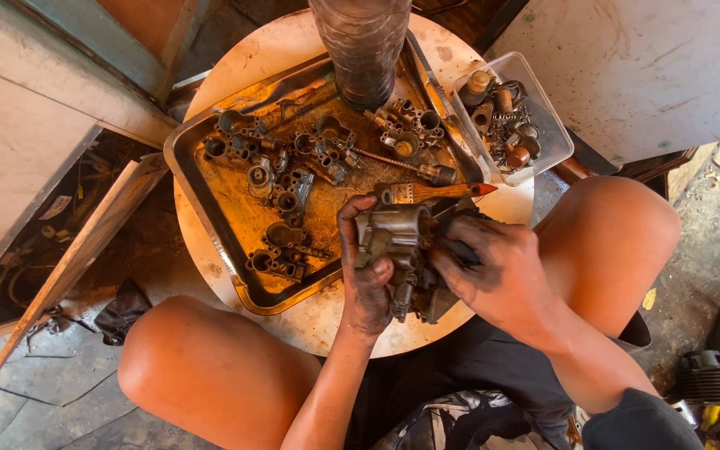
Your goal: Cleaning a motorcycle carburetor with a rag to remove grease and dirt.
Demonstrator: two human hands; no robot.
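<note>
My left hand (pixel 366 267) grips a grimy metal carburetor body (pixel 397 237) from its left side, thumb on its lower front. My right hand (pixel 493 271) is closed on the same part from the right, and its fingers cover a dark piece there. Both hands are black with grease. They hold the part above the near edge of a round table (pixel 310 321), between my bare knees. Just beyond the hands lies a paintbrush with an orange handle (pixel 435 193), resting on the rim of a metal tray (pixel 202 196).
The tray holds oily liquid and several carburetor bodies and small parts (pixel 281 179). A clear ribbed plastic bottle (pixel 362 46) stands at its far side. A clear plastic box (pixel 512 117) of small fittings sits at the table's right. Wooden boards lie at left.
</note>
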